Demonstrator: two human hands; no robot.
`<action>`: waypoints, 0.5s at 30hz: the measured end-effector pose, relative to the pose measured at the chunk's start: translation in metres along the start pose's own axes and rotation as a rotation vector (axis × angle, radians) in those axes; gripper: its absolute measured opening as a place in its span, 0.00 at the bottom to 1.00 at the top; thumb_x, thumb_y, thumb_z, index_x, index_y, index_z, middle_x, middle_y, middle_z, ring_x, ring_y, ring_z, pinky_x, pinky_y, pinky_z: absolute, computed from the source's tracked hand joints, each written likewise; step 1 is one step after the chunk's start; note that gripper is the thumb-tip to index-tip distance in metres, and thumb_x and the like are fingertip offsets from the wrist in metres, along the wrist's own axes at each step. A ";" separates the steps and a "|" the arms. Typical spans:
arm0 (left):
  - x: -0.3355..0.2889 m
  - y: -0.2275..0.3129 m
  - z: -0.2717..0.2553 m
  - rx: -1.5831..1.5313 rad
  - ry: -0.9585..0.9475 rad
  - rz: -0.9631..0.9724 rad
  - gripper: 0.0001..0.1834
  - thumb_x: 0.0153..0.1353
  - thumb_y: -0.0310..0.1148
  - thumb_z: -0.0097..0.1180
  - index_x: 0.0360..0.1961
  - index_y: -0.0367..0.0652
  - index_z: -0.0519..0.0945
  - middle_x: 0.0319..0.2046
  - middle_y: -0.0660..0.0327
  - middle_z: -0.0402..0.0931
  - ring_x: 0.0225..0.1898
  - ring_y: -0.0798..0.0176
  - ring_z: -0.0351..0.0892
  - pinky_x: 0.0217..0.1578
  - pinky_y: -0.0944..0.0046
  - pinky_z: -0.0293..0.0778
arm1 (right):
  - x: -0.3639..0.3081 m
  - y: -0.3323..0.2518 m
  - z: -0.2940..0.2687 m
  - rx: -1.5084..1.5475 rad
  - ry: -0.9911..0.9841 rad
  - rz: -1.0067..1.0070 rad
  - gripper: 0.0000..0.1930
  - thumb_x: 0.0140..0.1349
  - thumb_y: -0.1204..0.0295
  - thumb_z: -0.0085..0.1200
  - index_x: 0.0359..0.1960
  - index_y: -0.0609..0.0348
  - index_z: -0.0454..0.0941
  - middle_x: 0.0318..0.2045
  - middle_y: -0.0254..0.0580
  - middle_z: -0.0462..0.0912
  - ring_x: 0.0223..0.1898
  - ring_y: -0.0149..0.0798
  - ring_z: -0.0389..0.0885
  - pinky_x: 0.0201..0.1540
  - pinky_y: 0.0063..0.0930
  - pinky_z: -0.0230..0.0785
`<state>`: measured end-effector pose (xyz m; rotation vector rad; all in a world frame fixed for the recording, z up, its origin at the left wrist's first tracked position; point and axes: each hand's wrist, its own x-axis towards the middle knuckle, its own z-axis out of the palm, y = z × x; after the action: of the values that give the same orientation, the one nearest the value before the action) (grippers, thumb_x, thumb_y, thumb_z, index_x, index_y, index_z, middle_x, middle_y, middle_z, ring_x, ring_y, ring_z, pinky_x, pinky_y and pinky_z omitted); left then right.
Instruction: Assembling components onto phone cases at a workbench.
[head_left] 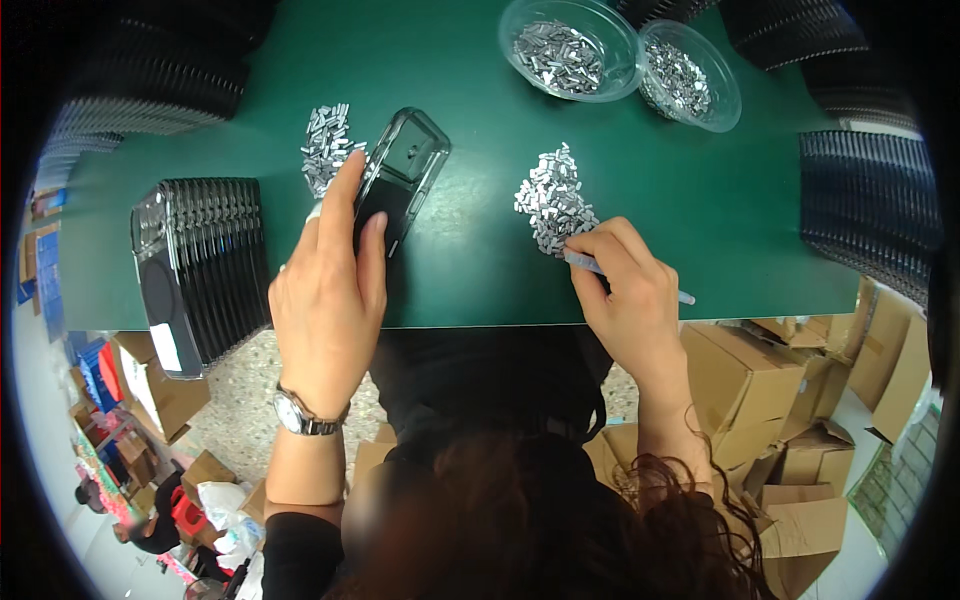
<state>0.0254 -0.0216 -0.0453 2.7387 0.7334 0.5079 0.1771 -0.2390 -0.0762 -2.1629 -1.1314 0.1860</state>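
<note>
My left hand (330,255) grips a clear phone case (403,165) with a dark panel, tilted above the green table. Left of its upper end lies a pile of small silver metal pieces (325,145). With its fingers pinched round a thin translucent pen-like stick (583,262), my right hand (632,290) rests low on the table. The stick's tip meets the lower edge of a second pile of silver pieces (553,198). Whether a piece clings to the tip is too small to tell.
A row of stacked phone cases (215,270) stands at the table's left edge. Two clear plastic bowls (615,85) of silver pieces sit at the back right. More case stacks (868,205) line the right side. Cardboard boxes (740,385) crowd the floor below the table (460,280).
</note>
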 end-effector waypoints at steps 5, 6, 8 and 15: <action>0.019 -0.010 0.002 0.000 0.058 -0.012 0.16 0.74 0.30 0.56 0.62 0.50 0.79 0.33 0.54 0.83 0.33 0.46 0.85 0.33 0.50 0.80 | -0.001 -0.005 -0.003 -0.076 -0.041 0.016 0.09 0.61 0.83 0.61 0.42 0.61 0.84 0.39 0.43 0.82 0.32 0.49 0.84 0.34 0.39 0.77; 0.020 -0.012 0.000 -0.013 0.088 0.010 0.16 0.74 0.29 0.56 0.60 0.49 0.79 0.33 0.54 0.83 0.32 0.47 0.85 0.32 0.50 0.80 | -0.002 -0.004 -0.005 -0.026 -0.042 0.049 0.10 0.60 0.83 0.60 0.43 0.60 0.83 0.40 0.43 0.82 0.34 0.51 0.86 0.36 0.43 0.78; 0.017 -0.020 -0.004 -0.051 0.134 0.002 0.16 0.72 0.27 0.57 0.59 0.48 0.81 0.33 0.54 0.83 0.33 0.48 0.84 0.34 0.51 0.79 | -0.002 -0.007 -0.008 -0.026 -0.094 0.090 0.11 0.61 0.82 0.60 0.45 0.60 0.84 0.42 0.44 0.83 0.37 0.51 0.86 0.39 0.42 0.79; -0.011 -0.025 -0.011 -0.397 0.094 -0.113 0.14 0.70 0.22 0.60 0.55 0.40 0.85 0.33 0.53 0.80 0.32 0.54 0.78 0.36 0.60 0.74 | 0.008 -0.005 -0.011 -0.050 -0.163 0.129 0.05 0.65 0.80 0.61 0.42 0.62 0.82 0.40 0.45 0.82 0.35 0.51 0.84 0.39 0.41 0.76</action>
<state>0.0014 -0.0044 -0.0465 2.3062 0.7167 0.6798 0.1831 -0.2362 -0.0638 -2.3000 -1.0959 0.4022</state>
